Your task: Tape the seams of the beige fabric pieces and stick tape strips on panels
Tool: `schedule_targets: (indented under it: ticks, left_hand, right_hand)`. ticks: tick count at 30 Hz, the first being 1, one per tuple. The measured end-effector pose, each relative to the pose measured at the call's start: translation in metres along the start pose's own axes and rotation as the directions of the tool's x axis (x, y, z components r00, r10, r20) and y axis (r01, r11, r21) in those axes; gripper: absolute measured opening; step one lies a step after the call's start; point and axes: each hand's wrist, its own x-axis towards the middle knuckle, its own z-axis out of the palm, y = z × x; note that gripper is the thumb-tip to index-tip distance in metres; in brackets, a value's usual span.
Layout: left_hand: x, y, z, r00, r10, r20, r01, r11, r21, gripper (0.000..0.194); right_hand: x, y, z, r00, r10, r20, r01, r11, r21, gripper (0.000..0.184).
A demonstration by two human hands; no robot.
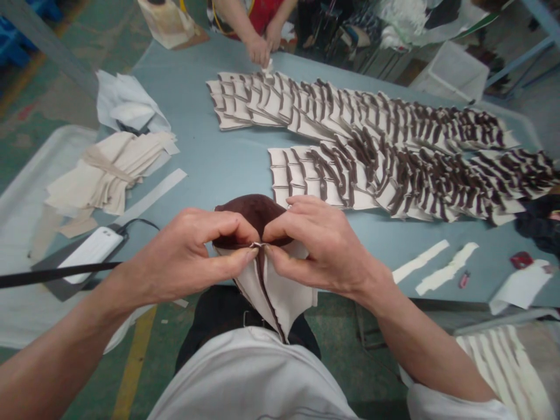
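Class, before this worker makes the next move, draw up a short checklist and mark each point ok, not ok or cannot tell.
1. Left hand has a grip on the brown-and-cream piece: ok.
2. Right hand grips it too, fingertips close beside the left ones: ok.
3. Edges under the fingertips matched up: cannot tell, the fingers partly cover them.
4. Piece fully supported by the table: not ok, its lower end hangs past the near edge.
5. Other person's hands well apart: ok, they are across the table.
6. Black strap not touching the left forearm: cannot tell.
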Motion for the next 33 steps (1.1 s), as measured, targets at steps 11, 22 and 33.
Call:
schedule_targets:
  ticks: [11,22,33]
  left_hand:
    - [0.006,0.004,0.010,0.994,-0.112,0.001,0.112,0.993,-0.031,0.017]
    - [-0.003,-0.004,0.019,0.986,-0.158,-0.060,0.156,0.987,-0.040,0.015]
    - [-0.009,-0.005,0.013,0.989,-0.110,-0.103,0.121,0.987,0.103,0.015]
  right_hand:
    - [-0.004,-0.001,0.007,0.998,0.056,-0.017,-0.057,0.997,-0.056,0.016]
    - [0.001,-0.005,0.008,0.970,0.226,0.091,-0.233,0.970,0.071,0.009]
    - [0.013,-0.001,0.004,0.920,0.255,0.297,-0.278,0.960,0.038,0.016]
